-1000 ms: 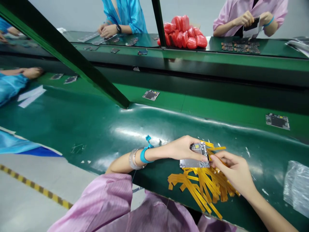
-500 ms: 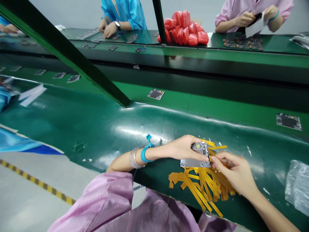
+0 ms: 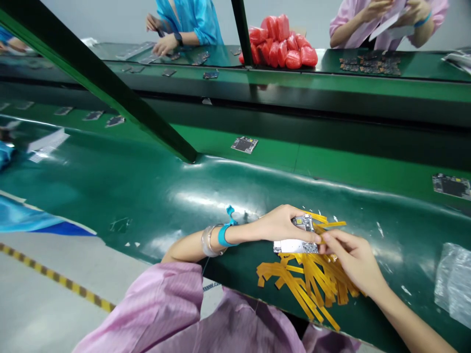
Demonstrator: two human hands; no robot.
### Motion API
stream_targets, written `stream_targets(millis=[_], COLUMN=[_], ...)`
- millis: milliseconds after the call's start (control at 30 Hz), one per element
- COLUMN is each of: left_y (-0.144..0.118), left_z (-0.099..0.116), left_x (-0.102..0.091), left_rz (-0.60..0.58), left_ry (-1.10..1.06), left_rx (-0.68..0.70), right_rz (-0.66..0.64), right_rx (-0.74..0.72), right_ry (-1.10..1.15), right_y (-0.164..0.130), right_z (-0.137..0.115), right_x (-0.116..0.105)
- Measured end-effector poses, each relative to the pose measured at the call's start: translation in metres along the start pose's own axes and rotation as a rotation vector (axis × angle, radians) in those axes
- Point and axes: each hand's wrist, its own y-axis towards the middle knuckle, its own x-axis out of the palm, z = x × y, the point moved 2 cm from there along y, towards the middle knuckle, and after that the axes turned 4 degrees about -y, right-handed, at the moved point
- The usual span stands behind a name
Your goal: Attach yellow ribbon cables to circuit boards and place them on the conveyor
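Two bare hands meet over a small silver-grey rectangular circuit board [image 3: 297,240] near the front edge of a glossy dark green work mat [image 3: 154,196]. The left hand [image 3: 277,226] comes in from the left, its fingers curled over the top of the board and its thumb along the lower edge, so the board is pinched flat between them just above the mat. The left wrist wears a bright blue strap [image 3: 225,231] and a clear bangle [image 3: 206,241] beside it. The right hand [image 3: 351,260] reaches in from the lower right; its thumb and forefinger are closed together at the board's right edge, touching it, and appear to nip the end of a thin amber-yellow tape strip [image 3: 331,224], though the contact is too small to see for certain. Under and below both hands lies a loose heap of flat amber-yellow tape strips [image 3: 307,287], fanning out toward the mat's front edge. Farther back, a lighter green conveyor belt [image 3: 331,166] carries a dark square circuit board [image 3: 244,144] and another dark board [image 3: 451,186] far right. A crumpled clear plastic bag [image 3: 454,279] lies at the right of the mat. Across the line, a pile of red packets [image 3: 281,41] sits between a person in a blue coat [image 3: 191,19] and a person in a pink coat [image 3: 386,19].
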Motion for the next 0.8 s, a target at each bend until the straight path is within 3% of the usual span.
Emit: stream_targets(millis=[200,333,433,533,600,700,800], left_y=[0.002,0.001,0.004,0.007,0.009,0.012,0.020], left_z=[-0.004,0.001,0.004,0.006,0.006,-0.001,-0.014], left_x=[-0.002,-0.005,-0.018,-0.045,-0.065,-0.097,-0.134], left_rz=[0.005,0.084,0.221,0.532,0.688,0.764,0.788], left_ry=[0.055,0.221,0.326,0.442,0.502,0.594,0.776], left_rx=[-0.002,-0.027,0.043,0.208,0.263,0.243,0.171], right_rz=[-0.019,-0.117,-0.081,0.046,0.195,0.426,0.761], right_rx=[0.043,0.045,0.057,0.012,-0.050,-0.087,-0.099], right_ry=[0.095,-0.024,-0.054,0.024,0.033,-0.043,-0.196], right_y=[0.003,0.011,0.031,0.070,0.105,0.149,0.162], right_z=[-0.001,-0.007,-0.009,-0.011,-0.013,-0.006,0.015], right_x=[-0.004,-0.003,-0.006,-0.025,-0.049,-0.091,-0.128])
